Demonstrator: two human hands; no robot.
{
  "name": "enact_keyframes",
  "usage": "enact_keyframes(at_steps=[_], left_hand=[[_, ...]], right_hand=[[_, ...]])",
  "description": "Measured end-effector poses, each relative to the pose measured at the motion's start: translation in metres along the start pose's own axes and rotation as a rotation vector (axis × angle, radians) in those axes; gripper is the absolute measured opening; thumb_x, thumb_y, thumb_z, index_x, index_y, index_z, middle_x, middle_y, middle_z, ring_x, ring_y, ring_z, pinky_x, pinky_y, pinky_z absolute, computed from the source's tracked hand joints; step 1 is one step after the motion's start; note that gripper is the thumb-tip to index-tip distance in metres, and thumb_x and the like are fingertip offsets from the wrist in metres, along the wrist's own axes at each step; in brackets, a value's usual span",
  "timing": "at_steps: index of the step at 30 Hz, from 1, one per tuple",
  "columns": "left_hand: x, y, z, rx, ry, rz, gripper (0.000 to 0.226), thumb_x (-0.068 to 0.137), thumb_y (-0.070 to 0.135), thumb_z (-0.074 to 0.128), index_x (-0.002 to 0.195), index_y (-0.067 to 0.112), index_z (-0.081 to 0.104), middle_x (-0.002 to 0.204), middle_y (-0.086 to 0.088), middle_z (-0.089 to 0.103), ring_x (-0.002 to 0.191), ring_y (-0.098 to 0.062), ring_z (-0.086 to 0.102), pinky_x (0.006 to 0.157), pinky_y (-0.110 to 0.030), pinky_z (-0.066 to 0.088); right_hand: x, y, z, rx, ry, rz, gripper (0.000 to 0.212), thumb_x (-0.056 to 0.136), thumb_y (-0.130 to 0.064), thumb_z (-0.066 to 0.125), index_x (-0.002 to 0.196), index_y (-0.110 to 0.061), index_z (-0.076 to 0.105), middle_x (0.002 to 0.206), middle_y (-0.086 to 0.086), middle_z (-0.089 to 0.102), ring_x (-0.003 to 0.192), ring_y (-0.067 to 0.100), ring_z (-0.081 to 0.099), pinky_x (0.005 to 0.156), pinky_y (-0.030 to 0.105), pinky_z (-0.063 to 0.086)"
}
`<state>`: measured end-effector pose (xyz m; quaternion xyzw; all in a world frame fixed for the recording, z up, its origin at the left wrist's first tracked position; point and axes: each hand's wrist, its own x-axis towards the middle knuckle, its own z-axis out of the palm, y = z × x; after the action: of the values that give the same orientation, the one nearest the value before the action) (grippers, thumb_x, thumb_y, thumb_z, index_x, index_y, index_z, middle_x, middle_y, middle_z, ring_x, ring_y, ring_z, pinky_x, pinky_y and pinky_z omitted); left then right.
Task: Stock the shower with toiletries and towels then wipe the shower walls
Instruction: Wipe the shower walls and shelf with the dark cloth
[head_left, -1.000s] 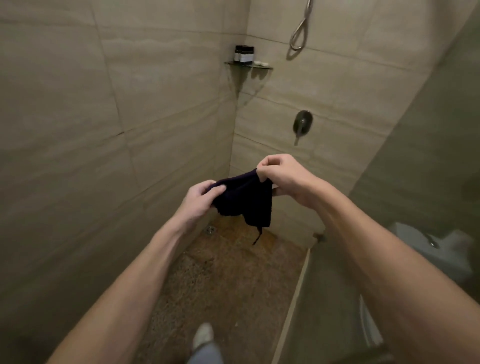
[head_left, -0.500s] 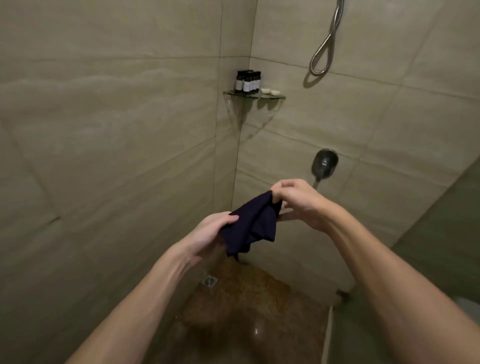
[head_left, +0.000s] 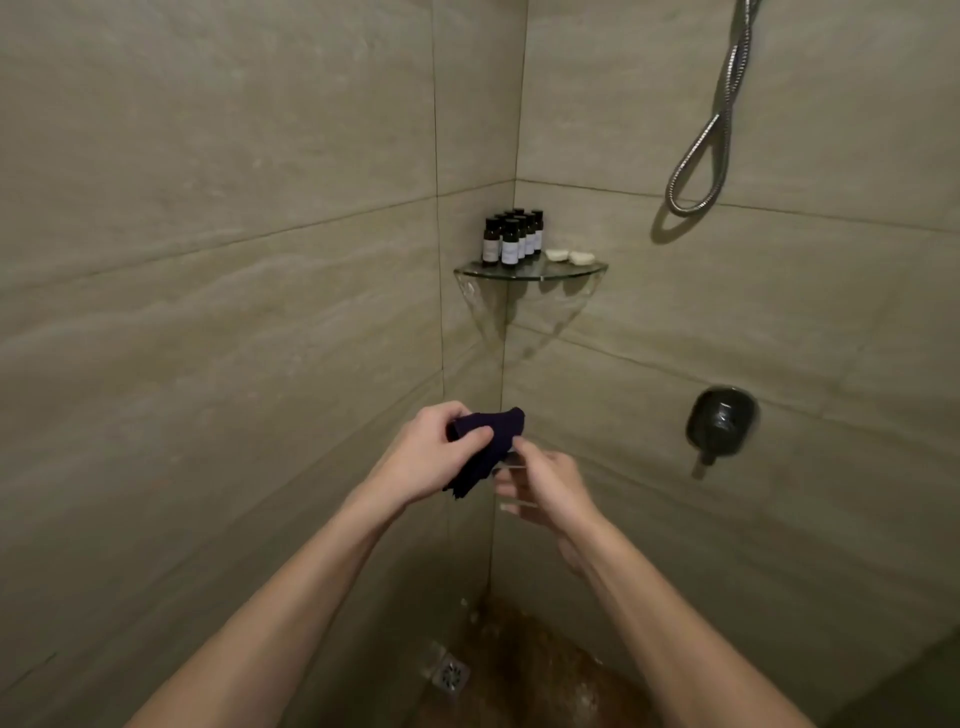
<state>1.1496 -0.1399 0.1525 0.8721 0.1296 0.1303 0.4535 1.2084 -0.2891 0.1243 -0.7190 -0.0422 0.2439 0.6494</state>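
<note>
I'm standing in a shower stall, the bathroom kind, and here's what tells me so: big beige tiled walls (head_left: 208, 260) meeting in a corner, a metal shower hose (head_left: 737, 62) looping down on the right, a dark mixer valve (head_left: 721, 422) below it. A glass corner shelf (head_left: 571, 273) carries small toiletry bottles (head_left: 511, 239) and soap bars (head_left: 569, 255). Down low there's a floor drain (head_left: 451, 674) in a wet pebbled floor (head_left: 545, 675).

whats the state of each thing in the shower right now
dark cloth, bunched, gripped by the left hand
left hand, curled round the cloth
right hand, beside the cloth, grip unclear
bottles, upright, capped, on the glass shelf
soaps, lying on the shelf
shower hose, hanging looped
</note>
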Motion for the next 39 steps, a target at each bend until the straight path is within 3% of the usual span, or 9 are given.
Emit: enact_keyframes(at_steps=[7, 11, 16, 20, 25, 30, 33, 36, 39], left_hand=[[0.071, -0.001, 0.011, 0.484, 0.088, 0.318, 0.013, 0.093, 0.042, 0.059, 0.092, 0.029, 0.060, 0.091, 0.014, 0.063, 0.080, -0.004, 0.058, 0.071, -0.032, 0.050], [0.110, 0.004, 0.013, 0.665, 0.040, 0.406, 0.025, 0.093, 0.050, 0.054, 0.105, 0.032, 0.066, 0.110, 0.018, 0.066, 0.097, 0.001, 0.060, 0.085, -0.030, 0.052], [0.142, 0.004, -0.006, 0.750, 0.088, 0.309, 0.033, 0.097, 0.057, 0.045, 0.106, 0.035, 0.067, 0.125, 0.013, 0.066, 0.122, -0.003, 0.056, 0.106, -0.034, 0.045], [0.173, 0.017, -0.054, 0.998, 0.251, 0.337, 0.034, 0.096, 0.051, 0.043, 0.113, 0.033, 0.067, 0.139, 0.007, 0.059, 0.133, -0.011, 0.050, 0.118, -0.035, 0.029], [0.198, 0.060, -0.111, 1.305, 0.347, 0.425, 0.028, 0.088, 0.037, 0.059, 0.104, 0.016, 0.070, 0.130, -0.011, 0.066, 0.127, -0.030, 0.056, 0.104, -0.048, 0.044], [0.201, 0.096, -0.154, 1.478, 0.497, 0.500, 0.030, 0.089, 0.033, 0.064, 0.107, 0.010, 0.068, 0.138, -0.018, 0.058, 0.133, -0.037, 0.048, 0.107, -0.054, 0.038], [0.193, 0.098, -0.167, 1.511, 0.586, 0.559, 0.029, 0.092, 0.034, 0.061, 0.108, 0.010, 0.067, 0.136, -0.016, 0.059, 0.132, -0.037, 0.049, 0.110, -0.054, 0.034], [0.172, 0.082, -0.167, 1.499, 0.682, 0.600, 0.030, 0.096, 0.036, 0.052, 0.104, 0.012, 0.068, 0.123, -0.012, 0.067, 0.121, -0.036, 0.057, 0.115, -0.053, 0.031], [0.146, 0.061, -0.167, 1.467, 0.755, 0.622, 0.029, 0.097, 0.032, 0.052, 0.097, 0.009, 0.070, 0.113, -0.012, 0.071, 0.111, -0.037, 0.062, 0.113, -0.054, 0.035]], right_hand=[[0.100, -0.044, -0.001, 0.614, -0.218, 0.222, 0.050, 0.096, -0.051, 0.054, 0.118, -0.008, 0.066, 0.105, 0.017, 0.076, 0.101, 0.031, 0.070, 0.089, 0.042, 0.055], [0.149, -0.072, -0.003, 0.637, -0.259, 0.307, 0.039, 0.098, -0.033, 0.059, 0.122, -0.004, 0.064, 0.105, 0.021, 0.074, 0.099, 0.035, 0.070, 0.089, 0.047, 0.055], [0.195, -0.089, 0.002, 0.595, -0.223, 0.429, 0.035, 0.097, -0.033, 0.059, 0.114, -0.002, 0.061, 0.096, 0.021, 0.070, 0.091, 0.038, 0.064, 0.070, 0.049, 0.051], [0.217, -0.086, 0.013, 0.554, -0.112, 0.433, 0.038, 0.093, -0.030, 0.065, 0.122, -0.006, 0.058, 0.109, 0.018, 0.064, 0.102, 0.037, 0.061, 0.096, 0.052, 0.050], [0.219, -0.104, 0.023, 0.502, -0.048, 0.249, 0.008, 0.093, -0.021, 0.068, 0.091, -0.016, 0.062, 0.086, 0.008, 0.066, 0.078, 0.026, 0.064, 0.065, 0.034, 0.052], [0.208, -0.127, 0.060, 0.499, 0.070, -0.019, 0.011, 0.096, -0.037, 0.063, 0.091, -0.029, 0.067, 0.091, 0.000, 0.074, 0.087, 0.021, 0.070, 0.080, 0.041, 0.057], [0.214, -0.126, 0.101, 0.506, 0.121, -0.131, 0.028, 0.100, -0.042, 0.053, 0.120, -0.027, 0.065, 0.119, -0.004, 0.070, 0.112, 0.019, 0.064, 0.101, 0.042, 0.049], [0.219, -0.114, 0.153, 0.400, 0.033, -0.295, 0.059, 0.104, -0.046, 0.041, 0.158, -0.029, 0.025, 0.165, -0.006, 0.023, 0.152, 0.015, 0.021, 0.124, 0.036, 0.018], [0.218, -0.097, 0.186, 0.141, 0.080, -0.505, 0.079, 0.094, -0.066, 0.025, 0.159, -0.030, -0.002, 0.168, -0.005, -0.012, 0.154, 0.011, -0.009, 0.126, 0.040, 0.003]])
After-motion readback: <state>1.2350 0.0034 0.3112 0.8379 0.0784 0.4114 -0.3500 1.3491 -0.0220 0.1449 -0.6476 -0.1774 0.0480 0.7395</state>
